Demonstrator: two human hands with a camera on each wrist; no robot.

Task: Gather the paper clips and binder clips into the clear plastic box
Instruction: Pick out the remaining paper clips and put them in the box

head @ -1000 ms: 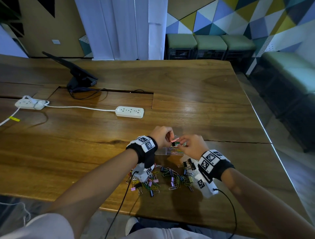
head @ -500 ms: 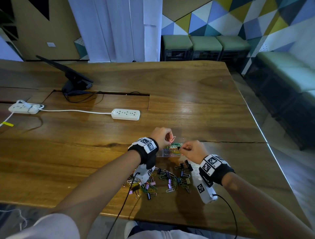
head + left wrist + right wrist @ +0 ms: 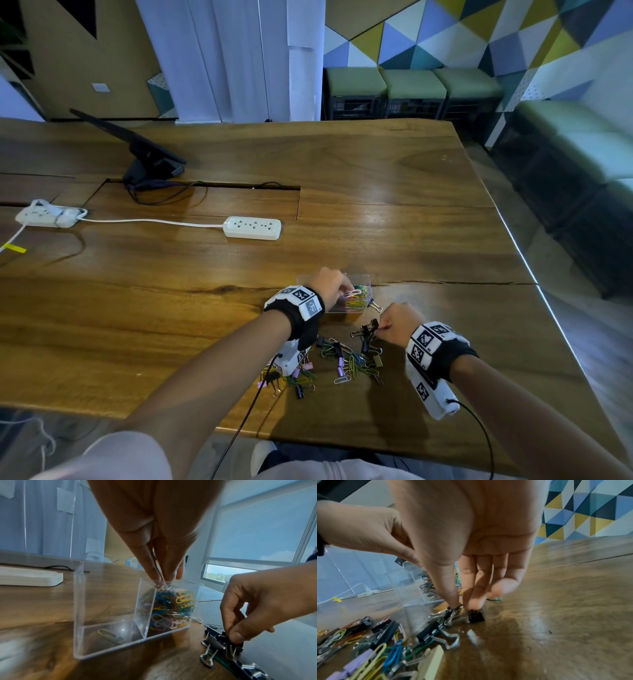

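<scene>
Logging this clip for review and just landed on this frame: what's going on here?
A person is sorting clips on a wooden table into a clear plastic box with two compartments. The left hand pinches paper clips over the compartment already heaped with coloured ones; the other holds a single paper clip. The right hand pinches black binder clips on the table beside the box. A mixed pile still lies near the table's front edge.

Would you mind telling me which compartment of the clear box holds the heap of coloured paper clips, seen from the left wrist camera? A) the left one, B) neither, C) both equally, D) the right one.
D: in the clear box the paper clips fill the right compartment under the left hand; the left compartment holds a single clip.
</scene>
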